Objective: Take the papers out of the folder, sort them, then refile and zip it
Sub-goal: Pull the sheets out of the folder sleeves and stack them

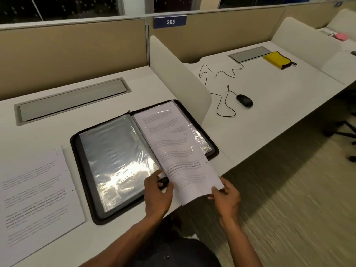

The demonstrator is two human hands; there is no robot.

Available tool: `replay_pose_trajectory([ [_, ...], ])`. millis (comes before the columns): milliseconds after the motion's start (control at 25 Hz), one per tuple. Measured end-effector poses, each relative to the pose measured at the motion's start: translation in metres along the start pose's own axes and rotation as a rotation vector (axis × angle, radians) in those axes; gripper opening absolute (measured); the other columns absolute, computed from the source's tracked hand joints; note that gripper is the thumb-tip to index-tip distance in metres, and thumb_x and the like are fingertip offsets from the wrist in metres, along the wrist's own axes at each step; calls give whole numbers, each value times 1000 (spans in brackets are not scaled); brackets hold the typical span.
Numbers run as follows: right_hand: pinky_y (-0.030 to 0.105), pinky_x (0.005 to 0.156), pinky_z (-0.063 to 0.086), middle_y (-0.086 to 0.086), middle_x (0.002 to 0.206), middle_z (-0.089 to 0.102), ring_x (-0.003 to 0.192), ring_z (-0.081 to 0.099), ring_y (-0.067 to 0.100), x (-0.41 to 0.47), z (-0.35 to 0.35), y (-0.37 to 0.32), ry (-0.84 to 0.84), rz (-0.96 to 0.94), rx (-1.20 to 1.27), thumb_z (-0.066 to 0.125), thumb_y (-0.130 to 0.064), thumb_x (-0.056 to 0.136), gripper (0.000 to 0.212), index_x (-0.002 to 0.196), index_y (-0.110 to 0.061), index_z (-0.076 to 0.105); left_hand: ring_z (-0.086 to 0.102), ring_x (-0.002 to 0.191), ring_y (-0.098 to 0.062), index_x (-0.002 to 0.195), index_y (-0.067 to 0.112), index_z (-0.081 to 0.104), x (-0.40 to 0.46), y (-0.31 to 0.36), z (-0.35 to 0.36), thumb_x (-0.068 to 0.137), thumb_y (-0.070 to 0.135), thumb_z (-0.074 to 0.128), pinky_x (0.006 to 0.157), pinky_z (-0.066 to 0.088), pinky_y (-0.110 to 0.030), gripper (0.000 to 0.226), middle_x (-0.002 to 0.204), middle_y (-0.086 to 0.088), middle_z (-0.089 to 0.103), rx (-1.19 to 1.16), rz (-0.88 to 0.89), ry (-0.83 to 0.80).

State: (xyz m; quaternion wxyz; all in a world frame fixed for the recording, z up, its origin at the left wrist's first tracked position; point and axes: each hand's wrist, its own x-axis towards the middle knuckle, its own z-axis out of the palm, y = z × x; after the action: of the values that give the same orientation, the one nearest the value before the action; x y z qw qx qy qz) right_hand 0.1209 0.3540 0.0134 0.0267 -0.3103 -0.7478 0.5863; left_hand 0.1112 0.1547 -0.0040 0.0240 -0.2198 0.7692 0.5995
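Note:
A black zip folder (82, 182) lies open on the white desk, its clear plastic sleeves showing on both sides. The left sleeve (115, 157) looks empty. A printed sheet (185, 166) sticks halfway out of the right sleeve, past the desk's front edge. My right hand (225, 199) pinches that sheet's near corner. My left hand (158, 195) rests at the folder's near edge beside the sheet, fingers curled on the sleeve's opening. Another printed sheet (36, 199) lies flat on the desk left of the folder.
A white divider panel (179, 74) stands just right of the folder. Beyond it lie a black wired mouse (244, 100) and a yellow pouch (277, 59). A grey cable hatch (71, 101) sits behind the folder. Carpet and chair legs are at the right.

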Motion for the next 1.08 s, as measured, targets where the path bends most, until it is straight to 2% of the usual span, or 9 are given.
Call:
replay_pose_trajectory([
  [160, 28, 65, 59, 7, 108, 71, 92, 72, 24, -22, -23, 3, 31, 46, 135, 63, 4, 92, 28, 112, -17, 66, 57, 101, -4, 135, 31, 47, -20, 2, 0, 88, 44, 71, 80, 47, -22, 54, 122, 8, 58, -27, -111, -134],
  [280, 33, 65, 57, 12, 108, 72, 94, 70, 29, -37, -46, 3, 9, 79, 220, 59, 8, 92, 27, 109, -12, 67, 63, 108, -17, 138, 31, 43, -25, 9, 2, 85, 51, 72, 94, 54, -40, 64, 123, 3, 61, -290, -365, -350],
  [360, 38, 68, 56, 13, 109, 71, 97, 68, 31, -47, -61, 2, -15, 89, 261, 57, 11, 91, 27, 108, -8, 66, 64, 112, -26, 132, 24, 50, -23, 15, 2, 86, 46, 72, 101, 50, -48, 56, 123, -6, 64, -492, -515, -498],
  [480, 45, 75, 55, 12, 108, 70, 100, 66, 33, -61, -86, -1, -46, 91, 312, 53, 14, 89, 27, 107, -4, 63, 58, 118, -30, 127, 18, 57, -24, 19, 0, 86, 38, 72, 106, 44, -51, 48, 126, -13, 62, -601, -604, -614],
  [640, 46, 72, 52, 16, 96, 72, 87, 66, 31, -78, -114, -9, -100, 30, 264, 48, 20, 88, 30, 96, -3, 64, 62, 117, -34, 127, 9, 61, -36, 14, -5, 81, 24, 78, 105, 48, -50, 52, 119, -17, 70, -679, -649, -655],
  [760, 47, 62, 53, 20, 87, 70, 73, 66, 31, -91, -135, -14, -131, -24, 142, 45, 26, 85, 27, 90, 5, 61, 62, 119, -36, 130, 6, 59, -53, 9, -11, 82, 23, 80, 103, 49, -51, 55, 122, -18, 69, -648, -631, -770],
  [880, 34, 49, 57, 27, 83, 64, 61, 65, 26, -99, -153, -18, -112, -37, 113, 42, 31, 83, 27, 88, 8, 56, 64, 117, -37, 131, 4, 56, -66, 12, -18, 82, 19, 80, 103, 49, -54, 56, 122, -19, 69, -586, -583, -849],
  [960, 30, 47, 57, 24, 83, 64, 58, 65, 24, -101, -159, -19, -114, -42, 111, 42, 31, 83, 28, 85, 6, 55, 67, 111, -35, 129, 5, 55, -70, 16, -25, 83, 11, 78, 100, 51, -54, 53, 119, -17, 70, -569, -540, -828],
  [1080, 32, 51, 59, 29, 87, 63, 65, 66, 26, -105, -154, -22, -143, -54, 143, 44, 28, 85, 29, 83, 2, 57, 70, 106, -34, 129, 8, 53, -69, 20, -39, 81, -1, 76, 97, 52, -55, 54, 116, -16, 72, -580, -459, -735],
])
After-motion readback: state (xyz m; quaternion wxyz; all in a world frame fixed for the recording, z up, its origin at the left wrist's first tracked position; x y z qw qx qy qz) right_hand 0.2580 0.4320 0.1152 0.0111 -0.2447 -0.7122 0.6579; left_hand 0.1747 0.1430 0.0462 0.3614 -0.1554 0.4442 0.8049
